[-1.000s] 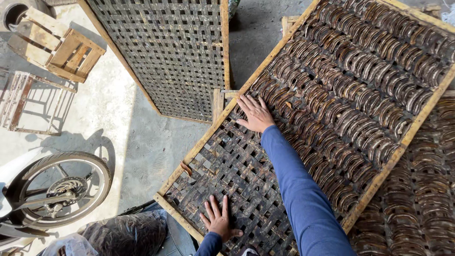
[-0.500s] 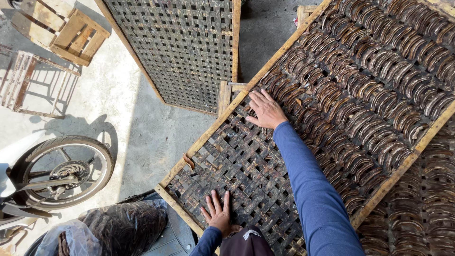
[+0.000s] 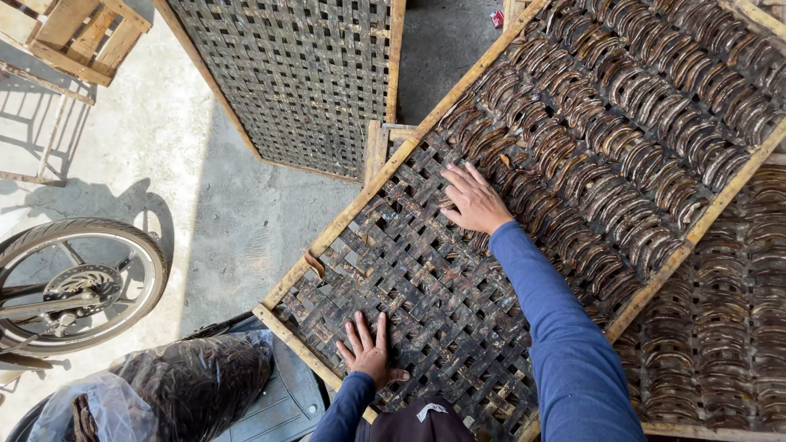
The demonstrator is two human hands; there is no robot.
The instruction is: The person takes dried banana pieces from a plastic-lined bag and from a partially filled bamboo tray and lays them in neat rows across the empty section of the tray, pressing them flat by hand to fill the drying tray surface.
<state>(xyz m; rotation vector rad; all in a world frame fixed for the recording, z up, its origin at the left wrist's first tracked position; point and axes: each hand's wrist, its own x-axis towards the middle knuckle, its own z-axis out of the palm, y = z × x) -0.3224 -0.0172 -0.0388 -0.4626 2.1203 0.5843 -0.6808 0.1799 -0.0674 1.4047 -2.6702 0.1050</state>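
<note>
A wooden-framed tray of dark woven strips [image 3: 385, 270] slants across the view. Its far part carries rows of several curved brown dried pieces [image 3: 606, 139]; its near part is bare lattice. My left hand [image 3: 368, 350] lies flat on the bare lattice near the tray's front corner, fingers spread, holding nothing. My right hand [image 3: 473, 199], on a blue sleeve, rests palm down at the near edge of the rows and touches the closest pieces. Whether it grips one cannot be made out.
A second filled tray [image 3: 720, 327] lies under the first at the right. An unfilled woven tray [image 3: 303, 82] lies on the concrete floor ahead. At left are a motorbike wheel [image 3: 74, 282], a wooden crate [image 3: 74, 33] and a plastic bag of dark pieces [image 3: 188, 381].
My right hand has moved slightly right along the rows' near edge. My left hand stays flat on the lattice. The camera has shifted toward the tray.
</note>
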